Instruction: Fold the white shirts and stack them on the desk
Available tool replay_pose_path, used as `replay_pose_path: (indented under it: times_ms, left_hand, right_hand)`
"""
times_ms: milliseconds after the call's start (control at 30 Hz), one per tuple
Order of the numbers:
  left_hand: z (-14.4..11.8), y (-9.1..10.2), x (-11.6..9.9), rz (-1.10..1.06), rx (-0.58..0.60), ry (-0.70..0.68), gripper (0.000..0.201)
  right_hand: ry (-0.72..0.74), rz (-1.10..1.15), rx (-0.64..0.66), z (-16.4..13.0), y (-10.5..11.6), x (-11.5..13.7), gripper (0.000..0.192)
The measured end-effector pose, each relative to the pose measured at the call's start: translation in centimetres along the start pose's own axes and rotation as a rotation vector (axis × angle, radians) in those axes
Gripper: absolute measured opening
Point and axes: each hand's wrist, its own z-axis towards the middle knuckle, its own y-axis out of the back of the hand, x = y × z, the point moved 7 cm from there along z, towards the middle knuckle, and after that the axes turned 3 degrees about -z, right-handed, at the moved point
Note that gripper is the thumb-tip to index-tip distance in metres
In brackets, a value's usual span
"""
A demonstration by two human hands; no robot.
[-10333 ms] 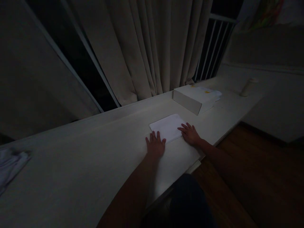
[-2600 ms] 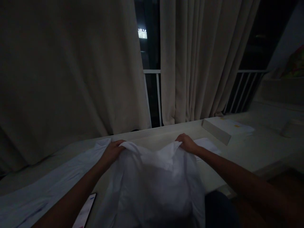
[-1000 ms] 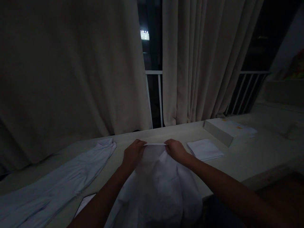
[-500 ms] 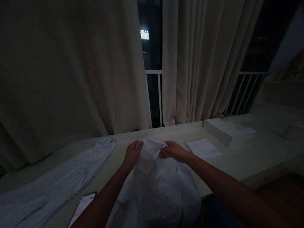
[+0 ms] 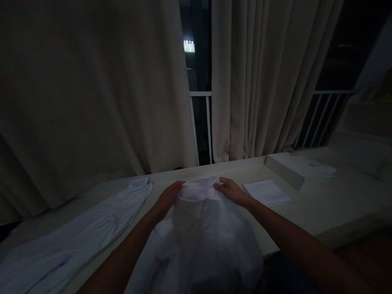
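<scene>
A white shirt [image 5: 211, 237] hangs from both my hands in front of me, its collar end up and the lower part draped over the table's front edge. My left hand [image 5: 171, 195] pinches the collar's left side, fingers partly hidden behind the cloth. On the other side my right hand [image 5: 231, 191] grips the collar with thumb in front. Another white garment [image 5: 92, 228] lies stretched out on the table to the left. Just right of my right hand rests a folded white cloth [image 5: 268, 192].
The pale table [image 5: 324, 204] runs along the window. At its right stands a low white box [image 5: 286, 171] with white sheets or cloth beside it. Beige curtains [image 5: 137, 102] hang behind, with a white railing [image 5: 200, 94] in the gap.
My right hand has moved outward and up along the collar, spreading its top wider. The phone at lower left is now out of sight behind my left forearm. The view has shifted slightly.
</scene>
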Motion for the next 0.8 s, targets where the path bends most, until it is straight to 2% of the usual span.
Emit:
replay_pose_path:
  times_ms: [67,133,200,333,433,500,567,667,733,800]
  left_hand:
    - [-1.1,-1.0,2.8,-0.017,0.143,0.113,0.055]
    - [-2.3,-2.5,5.2,0.026,0.265,0.167,0.060]
    - [-2.9,-3.7,6.2,0.086,0.267,0.131,0.060]
    - [-2.2,-6.0,4.8,0.116,0.105,0.012,0.065]
    - [-1.0,-7.8,3.1,0.089,0.103,-0.039,0.050]
    - [-0.1,-7.8,2.4,0.080,0.080,-0.040,0.044]
    - [0.7,-6.4,1.6,0.075,0.024,-0.039,0.044]
    - [1.7,-2.0,-1.4,0.077,-0.080,-0.072,0.044]
    - [2.0,1.4,-4.9,0.161,-0.159,-0.123,0.042]
    - [1.9,4.4,-9.4,0.314,-0.253,-0.186,0.039]
  right_hand:
    - [0.024,-0.031,-0.088,0.3,2.0,1.8,0.039]
    - [0.065,-0.026,-0.123,0.5,3.4,3.9,0.036]
    - [0.079,0.052,-0.085,0.7,4.0,5.7,0.035]
    - [-0.007,0.203,0.042,0.4,3.8,8.1,0.037]
    - [-0.035,0.226,0.088,-0.2,4.8,10.3,0.037]
    - [-0.020,0.231,0.128,-0.8,6.2,11.9,0.035]
    - [0.004,0.198,0.170,-1.5,7.9,13.3,0.038]
    - [0.016,-0.040,0.191,-2.2,10.3,14.0,0.047]
    - [0.025,-0.346,0.110,-2.1,11.6,14.0,0.050]
    - [0.071,-0.638,-0.029,-1.7,12.7,14.4,0.050]
